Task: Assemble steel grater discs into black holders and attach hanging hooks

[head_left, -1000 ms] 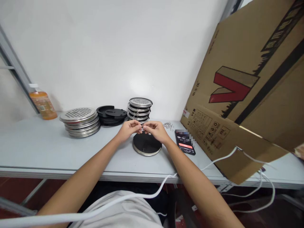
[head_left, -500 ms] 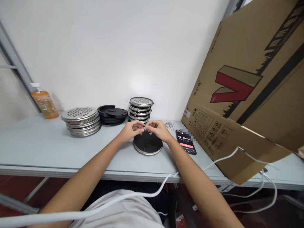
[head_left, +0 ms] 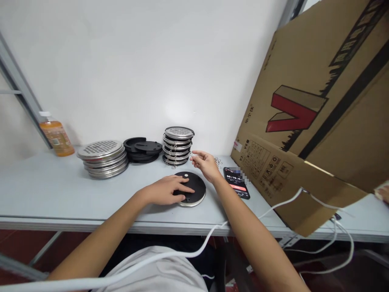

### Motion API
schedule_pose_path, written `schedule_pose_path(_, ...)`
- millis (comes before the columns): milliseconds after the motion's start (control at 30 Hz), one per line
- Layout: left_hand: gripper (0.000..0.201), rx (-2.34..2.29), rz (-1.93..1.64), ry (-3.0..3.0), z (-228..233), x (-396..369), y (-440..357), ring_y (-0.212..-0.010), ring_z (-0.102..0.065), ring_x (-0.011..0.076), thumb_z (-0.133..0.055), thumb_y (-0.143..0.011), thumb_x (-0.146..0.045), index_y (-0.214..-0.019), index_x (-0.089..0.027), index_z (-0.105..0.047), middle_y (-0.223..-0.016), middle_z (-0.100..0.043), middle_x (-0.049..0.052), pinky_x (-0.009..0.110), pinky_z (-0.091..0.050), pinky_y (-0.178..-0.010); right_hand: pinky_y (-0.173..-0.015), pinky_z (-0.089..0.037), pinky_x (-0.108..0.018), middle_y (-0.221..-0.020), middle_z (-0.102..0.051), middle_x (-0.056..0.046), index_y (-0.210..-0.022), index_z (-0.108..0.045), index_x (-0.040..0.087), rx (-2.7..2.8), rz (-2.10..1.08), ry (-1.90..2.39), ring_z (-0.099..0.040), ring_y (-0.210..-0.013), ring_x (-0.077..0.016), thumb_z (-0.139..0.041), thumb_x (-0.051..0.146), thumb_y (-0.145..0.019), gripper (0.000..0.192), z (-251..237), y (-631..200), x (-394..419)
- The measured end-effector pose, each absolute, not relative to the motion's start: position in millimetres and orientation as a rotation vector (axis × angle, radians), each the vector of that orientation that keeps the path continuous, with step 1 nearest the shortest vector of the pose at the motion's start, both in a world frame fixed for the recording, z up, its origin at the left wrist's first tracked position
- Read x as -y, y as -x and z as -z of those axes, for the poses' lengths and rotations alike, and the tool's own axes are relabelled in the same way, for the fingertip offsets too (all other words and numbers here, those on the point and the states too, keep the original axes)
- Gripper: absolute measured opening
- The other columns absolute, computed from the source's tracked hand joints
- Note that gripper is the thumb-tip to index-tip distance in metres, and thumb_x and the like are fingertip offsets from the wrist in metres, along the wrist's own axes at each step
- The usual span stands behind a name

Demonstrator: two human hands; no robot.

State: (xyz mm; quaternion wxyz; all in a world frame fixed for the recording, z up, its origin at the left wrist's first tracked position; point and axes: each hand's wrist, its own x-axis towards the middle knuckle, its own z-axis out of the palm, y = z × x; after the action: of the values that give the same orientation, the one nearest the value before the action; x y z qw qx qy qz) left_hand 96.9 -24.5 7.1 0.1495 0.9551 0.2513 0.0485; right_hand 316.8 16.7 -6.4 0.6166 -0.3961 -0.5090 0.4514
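Note:
My left hand (head_left: 165,190) lies flat on a round black disc (head_left: 198,187) with a silver rim, its fingers spread over the top. The disc rests on the table and has a pale round spot near its far edge. Above and behind it, my right hand (head_left: 206,163) pinches a small silver metal piece (head_left: 191,154), too small to make out fully. Just beyond those fingers stands a stack of perforated metal and black discs (head_left: 178,145), with thin metal clips hanging at its side.
Perforated metal discs (head_left: 103,160) are stacked at left, beside black plastic discs (head_left: 142,150). An orange liquid bottle (head_left: 57,136) stands far left. Small metal hooks (head_left: 218,162) lie near a phone (head_left: 237,183). A large cardboard box (head_left: 304,117) leans at right; a white cable (head_left: 170,249) crosses in front.
My hands have separated. The left came down flat onto the black disc, while the right lifted slightly away with the small metal piece. The disc has shifted a little nearer.

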Motion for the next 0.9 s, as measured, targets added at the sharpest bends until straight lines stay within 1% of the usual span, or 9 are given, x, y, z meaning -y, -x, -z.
schedule_pose_path(67,0.039,-0.947,-0.175,-2.797,-10,45,-98,-0.134,-0.051,0.0330,-0.052,-0.096,-0.041,-0.134,-0.046,-0.062,-0.149,-0.054,0.004,0.052,-0.039,-0.108,-0.063,-0.044,-0.024,-0.083,-0.072,-0.004,-0.098,-0.068,0.015,1.207,-1.041,0.934,-0.062,-0.068,-0.0110,-0.076,0.033,-0.067,0.037,7,-316,-17)
schedule_pose_path(133,0.039,-1.234,-0.204,-2.811,-11,63,-100,-0.122,-0.058,0.0354,-0.049,-0.097,-0.041,-0.133,-0.044,-0.064,-0.136,-0.063,0.008,0.053,-0.045,-0.097,-0.064,-0.046,-0.024,-0.085,-0.073,-0.004,-0.090,-0.067,0.015,1.230,-1.055,0.940,-0.064,-0.070,-0.0114,-0.076,0.033,-0.067,0.030,8,-315,-17)
schedule_pose_path(233,0.039,-1.522,-0.194,-2.821,-14,79,-104,-0.110,-0.062,0.0369,-0.048,-0.097,-0.041,-0.132,-0.036,-0.067,-0.123,-0.067,0.013,0.052,-0.045,-0.090,-0.066,-0.049,-0.025,-0.084,-0.073,-0.005,-0.084,-0.064,0.016,1.229,-1.112,0.935,-0.067,-0.071,-0.0126,-0.074,0.031,-0.067,0.025,8,-312,-15)
schedule_pose_path(367,0.030,-1.712,-0.081,-2.802,-20,75,-104,-0.103,-0.064,0.0362,-0.053,-0.095,-0.038,-0.110,-0.025,-0.075,-0.111,-0.069,0.016,0.049,-0.042,-0.088,-0.070,-0.054,-0.028,-0.085,-0.073,-0.005,-0.082,-0.062,0.017,1.212,-1.166,0.945,-0.068,-0.076,-0.0146,-0.074,0.029,-0.065,0.024,9,-311,-13)
schedule_pose_path(467,0.027,-1.711,-0.121,-2.776,-19,56,-98,-0.100,-0.065,0.0347,-0.055,-0.093,-0.042,-0.101,-0.023,-0.072,-0.104,-0.070,0.015,0.045,-0.043,-0.083,-0.068,-0.055,-0.027,-0.079,-0.068,-0.001,-0.077,-0.062,0.016,1.229,-1.147,0.985,-0.066,-0.075,-0.0139,-0.075,0.025,-0.063,0.021,11,-312,-13)
schedule_pose_path(567,0.027,-1.625,-0.265,-2.720,-9,31,-89,-0.092,-0.064,0.0306,-0.054,-0.093,-0.046,-0.090,-0.022,-0.067,-0.095,-0.070,0.011,0.038,-0.043,-0.075,-0.059,-0.052,-0.024,-0.070,-0.064,0.001,-0.076,-0.064,0.015,1.326,-1.149,1.036,-0.063,-0.066,-0.0122,-0.075,0.023,-0.063,0.019,13,-312,-13)
schedule_pose_path(633,0.026,-1.541,-0.408,-2.660,1,17,-83,-0.087,-0.063,0.0271,-0.056,-0.093,-0.046,-0.084,-0.022,-0.062,-0.088,-0.068,0.007,0.035,-0.043,-0.073,-0.055,-0.051,-0.023,-0.068,-0.064,0.001,-0.079,-0.064,0.015,1.403,-1.196,1.039,-0.062,-0.061,-0.0118,-0.075,0.023,-0.064,0.020,15,-309,-11)
schedule_pose_path(767,0.020,-1.415,-0.624,-2.568,14,6,-78,-0.089,-0.062,0.0245,-0.058,-0.091,-0.043,-0.088,-0.023,-0.062,-0.092,-0.068,0.005,0.035,-0.043,-0.078,-0.051,-0.051,-0.024,-0.063,-0.067,0.001,-0.088,-0.062,0.016,1.498,-1.274,1.065,-0.061,-0.052,-0.0114,-0.075,0.019,-0.065,0.027,18,-298,-6)
schedule_pose_path(900,0.017,-1.332,-0.642,-2.553,15,8,-78,-0.092,-0.063,0.0240,-0.057,-0.090,-0.036,-0.096,-0.023,-0.067,-0.096,-0.069,0.005,0.035,-0.044,-0.082,-0.050,-0.053,-0.023,-0.055,-0.066,0.002,-0.085,-0.063,0.015,1.598,-1.321,1.091,-0.063,-0.049,-0.0126,-0.073,0.016,-0.065,0.023,21,-291,-3)
